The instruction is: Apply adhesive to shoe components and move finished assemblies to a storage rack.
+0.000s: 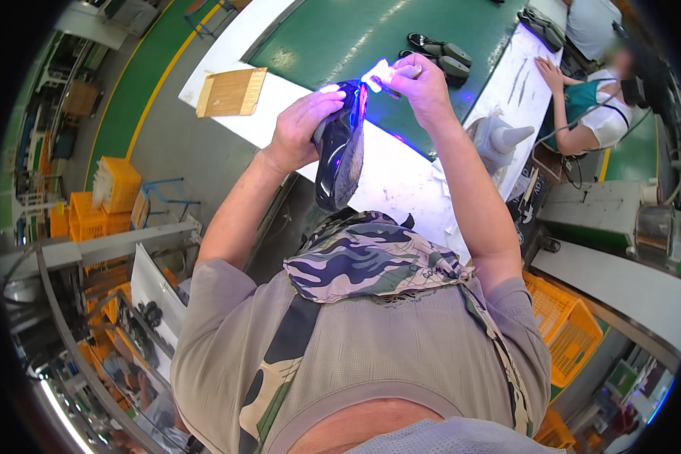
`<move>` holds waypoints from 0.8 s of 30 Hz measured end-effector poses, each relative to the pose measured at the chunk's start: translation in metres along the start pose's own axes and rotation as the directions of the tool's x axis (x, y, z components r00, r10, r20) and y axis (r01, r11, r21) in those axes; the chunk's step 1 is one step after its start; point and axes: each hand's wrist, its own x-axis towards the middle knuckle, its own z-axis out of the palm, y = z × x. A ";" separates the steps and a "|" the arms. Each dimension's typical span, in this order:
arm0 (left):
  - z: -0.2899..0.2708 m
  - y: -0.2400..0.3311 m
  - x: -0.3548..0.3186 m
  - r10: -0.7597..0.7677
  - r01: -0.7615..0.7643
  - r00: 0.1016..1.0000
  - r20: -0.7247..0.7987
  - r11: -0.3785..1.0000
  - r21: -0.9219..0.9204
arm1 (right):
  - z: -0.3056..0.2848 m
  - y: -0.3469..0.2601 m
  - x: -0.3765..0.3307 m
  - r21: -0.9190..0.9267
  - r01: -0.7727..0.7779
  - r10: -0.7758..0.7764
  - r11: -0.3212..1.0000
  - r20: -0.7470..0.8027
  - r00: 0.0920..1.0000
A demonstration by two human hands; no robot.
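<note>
My left hand (299,127) grips a glossy black shoe (331,166) from its left side, holding it upright over the near edge of the white worktop. The shoe's greyish sole faces right. Closed in a pinch, my right hand (425,89) holds a small white cloth (378,73) against or very close to the shoe's upper end; contact cannot be made out exactly. Bright blue-violet light falls on the cloth, the shoe and my left fingertips. Whether anything else sits inside my right fingers is hidden.
Beyond the worktop (280,102) runs a green conveyor belt (325,45) carrying black shoes (448,57). Brown cardboard (232,92) lies at left. A bottle with a conical nozzle (499,140) stands at right, near a co-worker (598,113). Yellow crates (117,185) stand on both sides.
</note>
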 end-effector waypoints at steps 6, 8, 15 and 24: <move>-0.017 0.012 -0.011 -0.069 0.068 0.998 -0.001 0.995 0.073 | 0.026 0.012 -0.003 0.114 -0.031 0.020 0.993 0.097 0.995; -0.017 0.011 -0.016 -0.103 0.101 0.995 0.007 0.988 0.116 | 0.030 0.012 -0.009 0.190 -0.205 0.160 0.960 0.226 0.961; -0.001 0.004 -0.028 -0.264 0.260 0.964 0.023 0.959 0.114 | 0.026 -0.010 -0.019 0.196 -0.294 0.206 0.935 0.375 0.904; 0.002 0.005 -0.028 -0.609 0.683 0.603 0.516 0.728 0.061 | 0.008 -0.039 -0.008 0.066 -0.094 0.066 0.993 0.343 0.937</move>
